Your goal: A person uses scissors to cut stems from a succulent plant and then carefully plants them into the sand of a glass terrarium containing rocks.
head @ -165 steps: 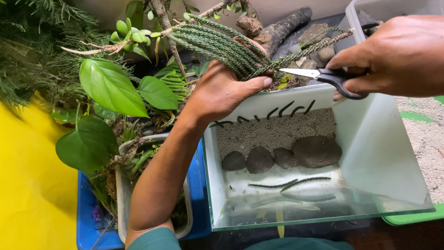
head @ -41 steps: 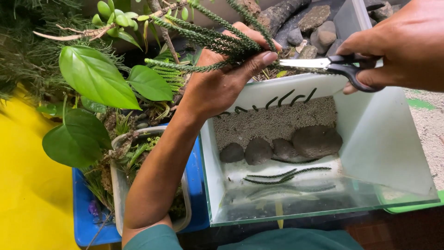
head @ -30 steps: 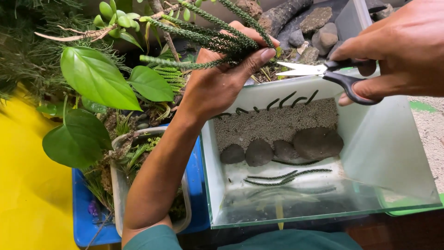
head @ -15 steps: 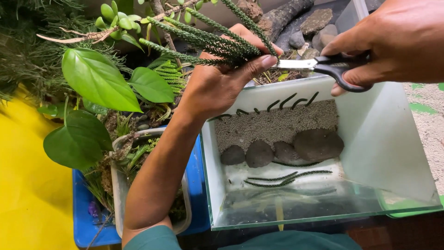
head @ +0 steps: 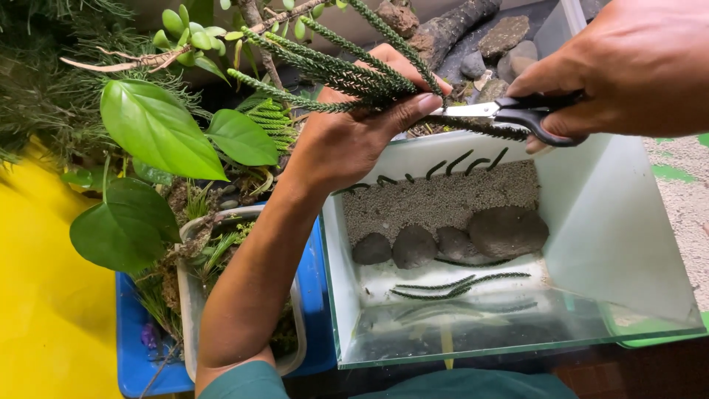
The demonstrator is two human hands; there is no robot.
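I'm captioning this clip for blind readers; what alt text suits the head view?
A left hand grips a bunch of scaly green stems while the right hand closes black-handled scissors on them above a glass tank holding gravel, four dark stones and cut stem pieces.

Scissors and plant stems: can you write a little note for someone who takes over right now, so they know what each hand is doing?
Left hand: gripping a bunch of thin scaly green stems above the back edge of the glass tank.
Right hand: holding black-handled scissors, blades at the stems just beside the left fingers.
In the tank: gravel at the back with a row of short stem cuttings poking up, four dark stones in a line, a few cut stems lying in front.
Done: some pieces cut and placed.
Left: the held bunch is still uncut at the blades.
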